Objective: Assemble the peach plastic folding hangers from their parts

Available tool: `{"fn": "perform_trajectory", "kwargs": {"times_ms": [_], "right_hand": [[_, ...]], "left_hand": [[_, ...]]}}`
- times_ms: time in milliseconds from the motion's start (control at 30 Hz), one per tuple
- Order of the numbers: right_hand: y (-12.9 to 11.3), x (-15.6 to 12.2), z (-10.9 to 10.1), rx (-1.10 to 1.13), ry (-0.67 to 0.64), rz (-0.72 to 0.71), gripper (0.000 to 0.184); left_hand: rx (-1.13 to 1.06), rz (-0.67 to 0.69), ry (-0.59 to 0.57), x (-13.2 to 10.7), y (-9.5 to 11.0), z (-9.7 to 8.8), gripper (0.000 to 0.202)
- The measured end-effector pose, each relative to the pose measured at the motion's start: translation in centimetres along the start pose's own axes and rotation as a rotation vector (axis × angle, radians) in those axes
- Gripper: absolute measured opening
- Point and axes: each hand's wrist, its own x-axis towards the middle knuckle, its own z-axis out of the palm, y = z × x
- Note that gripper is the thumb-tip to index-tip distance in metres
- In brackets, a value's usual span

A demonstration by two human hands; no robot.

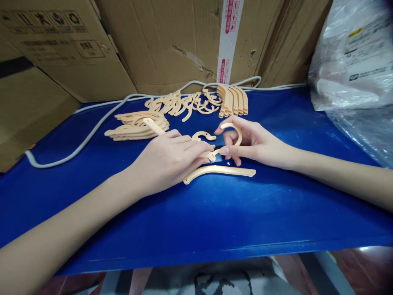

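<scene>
My left hand (172, 159), seen from its back, is closed around a beige hanger arm (153, 126); one end sticks out past the knuckles, the other at the fingertips. My right hand (256, 143) pinches a beige curved hanger hook (238, 133) between thumb and fingers. The hook's lower end meets or nearly meets the hanger arm's end; whether they are joined I cannot tell. Behind the fingers a loose hook (204, 134) lies on the blue tabletop (215, 221). Just in front of both hands rests another hanger arm (221, 169), lying crosswise.
Stacked hanger arms (132, 133) lie at the left, a heap of hooks (167, 102) behind, and a neat row of arms (233, 100) right of it. A white cable (98, 127) winds along cardboard boxes (172, 41). Plastic-wrapped goods (353, 57) stand at the right.
</scene>
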Motion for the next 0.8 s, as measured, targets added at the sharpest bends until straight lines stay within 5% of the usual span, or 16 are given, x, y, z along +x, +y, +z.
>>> {"fn": "perform_trajectory", "kwargs": {"times_ms": [367,567,800], "right_hand": [[-0.1,-0.3,0.3,-0.032,-0.005,0.005,0.037],[-0.4,-0.6,0.6,-0.058,0.022,0.007,0.066],[-0.5,-0.7,0.6,-0.581,-0.162,-0.26,0.019]], "left_hand": [[0.059,-0.009,-0.051,0.2,0.2,-0.6,0.032],[0.002,-0.203,-0.065,-0.1,-0.5,-1.3,0.03],[-0.329,-0.43,-0.012,0.1,-0.5,-1.9,0.014]]}}
